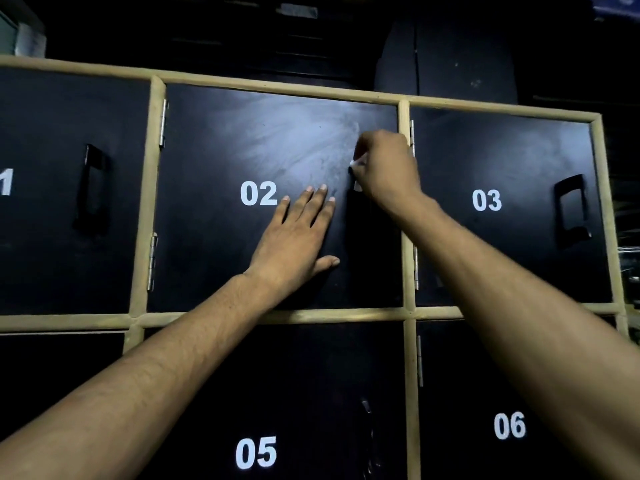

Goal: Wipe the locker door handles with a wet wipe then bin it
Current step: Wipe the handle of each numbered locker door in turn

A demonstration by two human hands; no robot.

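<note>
My right hand (386, 168) is curled round a white wet wipe (356, 163) at the top of the black handle (360, 223) on locker door 02 (225, 140). Only small bits of the wipe show between my fingers. The handle's upper end is hidden under that hand. My left hand (298, 237) lies flat on door 02, fingers straight, just left of the handle.
Black locker doors sit in a pale wooden frame (403, 206). Door 01 has a black handle (91, 188) at the left, door 03 a black handle (571, 209) at the right. Doors 05 (256, 452) and 06 (509, 426) are below. No bin is in view.
</note>
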